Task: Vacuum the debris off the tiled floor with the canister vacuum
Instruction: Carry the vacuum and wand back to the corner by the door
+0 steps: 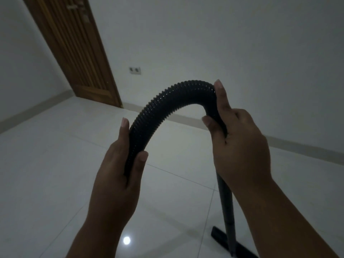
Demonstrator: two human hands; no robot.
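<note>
A black ribbed vacuum hose (167, 101) arches between my two hands in the middle of the head view. My left hand (119, 168) grips the hose's lower left stretch, thumb on one side and fingers wrapped behind. My right hand (240, 142) holds the hose's right end where it bends down. Below that hand a dark rigid wand (226, 202) runs down to a flat black floor nozzle (217, 234) resting on the white tiled floor (65, 164). The canister itself is out of view. I can make out no debris on the dim tiles.
A wooden door (78, 53) stands at the back left. A double wall socket (135, 70) sits low on the white wall, with a pale skirting board (186, 121) along its foot. A bright light reflection (126, 240) shows on the tiles near me.
</note>
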